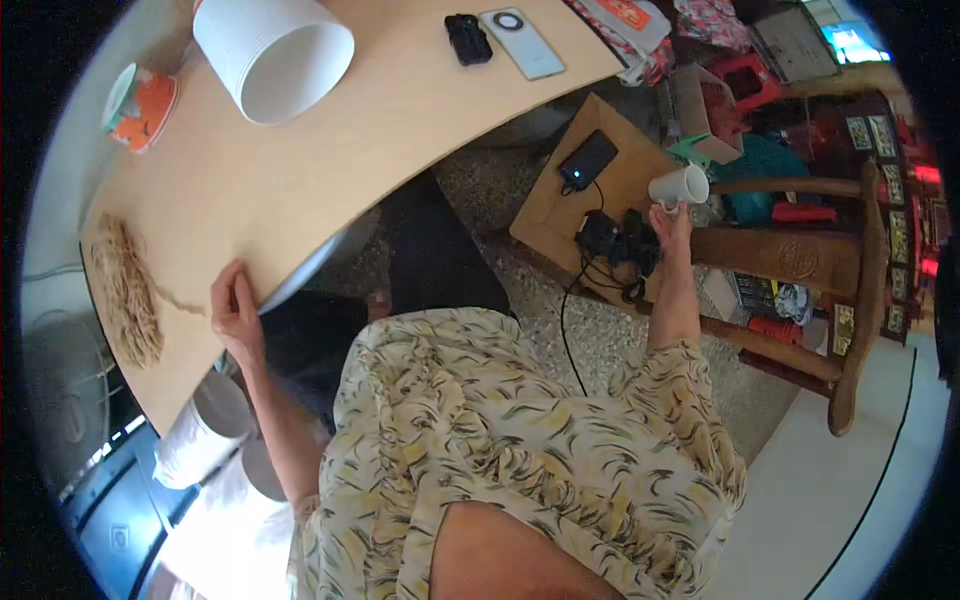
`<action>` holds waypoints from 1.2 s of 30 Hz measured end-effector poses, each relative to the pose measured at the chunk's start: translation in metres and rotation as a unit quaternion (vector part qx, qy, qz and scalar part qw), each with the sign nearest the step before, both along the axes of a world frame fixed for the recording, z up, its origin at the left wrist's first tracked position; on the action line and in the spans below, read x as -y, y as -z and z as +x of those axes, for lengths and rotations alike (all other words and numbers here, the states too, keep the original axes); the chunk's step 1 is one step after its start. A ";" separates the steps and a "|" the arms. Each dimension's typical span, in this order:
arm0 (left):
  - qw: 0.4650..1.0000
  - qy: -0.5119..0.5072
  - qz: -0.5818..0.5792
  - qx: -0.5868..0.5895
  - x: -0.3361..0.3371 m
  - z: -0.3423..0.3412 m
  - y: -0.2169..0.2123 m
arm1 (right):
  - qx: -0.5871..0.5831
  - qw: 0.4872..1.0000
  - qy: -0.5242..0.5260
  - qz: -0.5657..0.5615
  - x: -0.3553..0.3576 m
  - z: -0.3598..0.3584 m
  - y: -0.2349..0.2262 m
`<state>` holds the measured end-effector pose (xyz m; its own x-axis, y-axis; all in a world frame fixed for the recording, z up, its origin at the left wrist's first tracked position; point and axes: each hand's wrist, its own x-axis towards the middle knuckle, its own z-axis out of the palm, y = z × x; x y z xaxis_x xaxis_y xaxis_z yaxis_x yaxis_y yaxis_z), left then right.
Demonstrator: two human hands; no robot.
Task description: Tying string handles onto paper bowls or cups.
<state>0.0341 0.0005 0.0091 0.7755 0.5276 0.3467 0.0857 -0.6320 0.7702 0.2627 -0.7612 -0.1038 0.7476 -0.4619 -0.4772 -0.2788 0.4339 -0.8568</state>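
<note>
My right hand (pixel 672 228) is closed around a white mug (pixel 677 186), held out over the wooden chair at the right. The mug is tilted. My left hand (pixel 235 312) rests at the near edge of the light wooden table (pixel 300 200), its fingers curled in. Whatever they may hold is hidden. To its left lies a bundle of tan twine (pixel 127 290), and one loose strand runs from it up to the hand.
On the table stand a large white cylindrical container (pixel 270 60) and an orange paper tub (pixel 145 105), beside a phone (pixel 522 43) and a black case (pixel 467 40). A black device (pixel 588 160) and tangled cables cover part of the wooden chair (pixel 545 205). White buckets (pixel 215 415) stand below left.
</note>
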 end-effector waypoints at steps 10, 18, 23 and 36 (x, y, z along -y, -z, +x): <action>1.000 0.010 -0.005 0.011 0.001 0.010 0.020 | 0.085 0.980 -0.004 -0.179 0.003 -0.034 0.009; 0.996 -0.041 0.058 0.046 0.008 0.001 0.006 | 0.090 0.926 -0.237 -0.280 -0.141 -0.081 -0.153; 0.995 -0.024 0.086 0.054 0.011 0.005 0.001 | 0.144 0.877 -0.386 -0.247 -0.245 -0.111 -0.244; 0.992 -0.059 0.076 0.076 0.004 -0.004 0.014 | 0.341 0.573 -0.731 -0.144 -0.434 -0.125 -0.384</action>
